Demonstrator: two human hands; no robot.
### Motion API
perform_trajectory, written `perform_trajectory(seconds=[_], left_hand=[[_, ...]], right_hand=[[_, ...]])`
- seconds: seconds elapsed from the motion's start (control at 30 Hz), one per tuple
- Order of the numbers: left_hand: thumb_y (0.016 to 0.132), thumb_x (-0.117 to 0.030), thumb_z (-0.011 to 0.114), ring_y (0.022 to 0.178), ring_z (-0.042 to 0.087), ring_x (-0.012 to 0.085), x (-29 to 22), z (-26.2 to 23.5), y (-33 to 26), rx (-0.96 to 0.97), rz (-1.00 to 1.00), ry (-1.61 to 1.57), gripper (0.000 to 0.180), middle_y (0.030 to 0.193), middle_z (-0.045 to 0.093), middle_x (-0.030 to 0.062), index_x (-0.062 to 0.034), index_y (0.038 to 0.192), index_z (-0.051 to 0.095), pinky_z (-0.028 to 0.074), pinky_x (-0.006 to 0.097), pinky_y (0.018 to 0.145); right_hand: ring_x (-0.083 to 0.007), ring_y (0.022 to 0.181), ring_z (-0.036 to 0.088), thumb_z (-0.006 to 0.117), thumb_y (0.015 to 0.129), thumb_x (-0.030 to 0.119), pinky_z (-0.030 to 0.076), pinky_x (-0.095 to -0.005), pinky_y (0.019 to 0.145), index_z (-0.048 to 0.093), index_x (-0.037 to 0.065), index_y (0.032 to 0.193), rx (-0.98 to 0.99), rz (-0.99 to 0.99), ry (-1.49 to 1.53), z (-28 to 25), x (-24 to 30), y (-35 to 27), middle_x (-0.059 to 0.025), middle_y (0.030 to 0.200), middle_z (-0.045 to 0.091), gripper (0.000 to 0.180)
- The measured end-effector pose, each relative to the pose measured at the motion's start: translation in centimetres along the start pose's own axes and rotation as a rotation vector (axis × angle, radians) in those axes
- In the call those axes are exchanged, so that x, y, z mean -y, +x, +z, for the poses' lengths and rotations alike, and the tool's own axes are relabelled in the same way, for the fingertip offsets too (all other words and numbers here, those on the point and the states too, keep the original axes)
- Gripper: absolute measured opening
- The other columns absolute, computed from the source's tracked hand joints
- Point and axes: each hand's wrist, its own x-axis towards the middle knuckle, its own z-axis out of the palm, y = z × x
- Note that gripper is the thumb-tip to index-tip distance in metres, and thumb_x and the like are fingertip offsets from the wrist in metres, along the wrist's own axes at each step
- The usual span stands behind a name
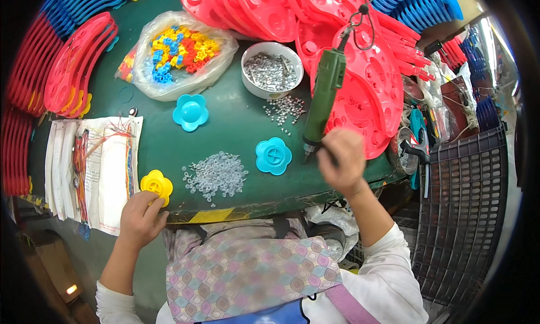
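By the table's front edge, my left hand (142, 221) has its curled fingers on the lower rim of a yellow flower-shaped plastic piece (157, 182). My right hand (344, 162) is closed beside the lower end of a hanging green electric screwdriver (327, 90); something dark shows between its fingers, too small to name. Between my hands lie a heap of small clear plastic washers (215, 175) and a blue flower-shaped piece (274, 156). Farther back sits a second blue flower piece (190, 112), hollow side up.
A white bowl (247, 79) holds small metal parts, with loose screws (286, 111) beside it. A clear bag (145, 82) contains coloured plastic bits. Red plastic panels (360, 107) are piled behind the screwdriver. Wires lie over white sheets (115, 183) at left; a dark crate (458, 211) stands at right.
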Motion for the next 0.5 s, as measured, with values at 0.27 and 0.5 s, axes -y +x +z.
perform_trajectory(seconds=[0.27,0.5], left_hand=[[0.072,0.003,0.077,0.089,0.066,0.0321,-2.2,-1.1,6.9,-0.143,0.140,-0.085,0.034,0.101,0.065,0.0116,-0.0032,0.105,0.067,0.055,0.043,0.075],[0.075,0.003,0.076,0.085,0.066,0.0305,-4.2,-0.9,10.5,-0.150,0.205,-0.158,0.029,0.096,0.066,0.0113,-0.0027,0.101,0.067,0.054,0.039,0.070]], right_hand=[[-0.0339,0.107,0.060,0.072,0.085,0.003,0.047,-0.0451,0.097,0.063,0.005,0.126,0.163,0.540,-0.550,-3.9,-13.5,-0.4,-0.0140,0.112,0.062,0.042],[-0.0356,0.105,0.059,0.071,0.078,0.000,0.048,-0.0449,0.093,0.064,0.005,0.109,0.243,0.465,-0.621,-11.2,-13.6,5.3,-0.0146,0.104,0.060,0.032]])
